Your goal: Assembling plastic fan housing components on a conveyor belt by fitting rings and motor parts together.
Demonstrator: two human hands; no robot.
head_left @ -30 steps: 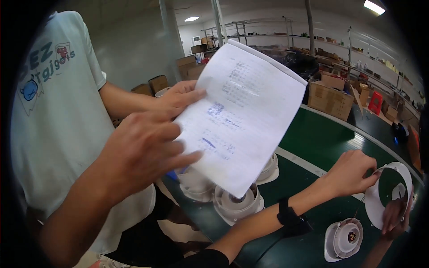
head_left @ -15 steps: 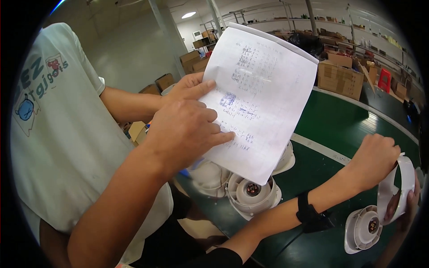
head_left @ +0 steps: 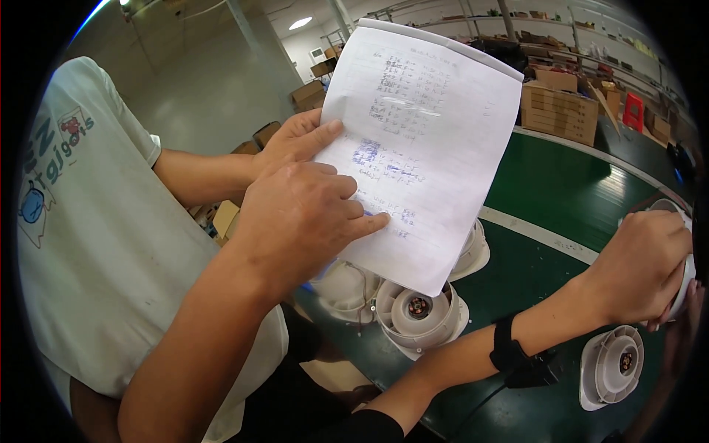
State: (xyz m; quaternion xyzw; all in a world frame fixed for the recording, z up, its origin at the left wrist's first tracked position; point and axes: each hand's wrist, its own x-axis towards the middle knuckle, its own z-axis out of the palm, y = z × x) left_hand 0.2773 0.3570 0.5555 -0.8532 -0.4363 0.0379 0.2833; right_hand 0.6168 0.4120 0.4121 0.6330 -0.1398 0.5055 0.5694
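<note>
At the right rim my left hand (head_left: 641, 262), with a black band (head_left: 509, 343) on its wrist, is closed on a white plastic ring (head_left: 687, 277). My right hand (head_left: 695, 299) shows only as dark fingers against the ring, mostly cut off by the picture's edge. Below them a white round fan housing (head_left: 613, 365) with a vaned centre lies on the green table. Left of my forearm a co-worker in a white T-shirt holds a handwritten paper sheet (head_left: 443, 148) in one hand (head_left: 299, 140). The co-worker's other hand (head_left: 310, 203) points a finger at its lower lines.
More white fan housings (head_left: 417, 314) stand on the green table (head_left: 550, 173) below the sheet, one partly behind it. A black box on a cord (head_left: 535, 373) hangs by my wrist. Cardboard boxes (head_left: 559, 114), a red stool (head_left: 633, 111) and loaded shelves stand farther back.
My left hand and the ring have turned, and the ring now shows less, closer to the right rim. The sheet sits slightly higher and farther left, with the finger still pointing at it.
</note>
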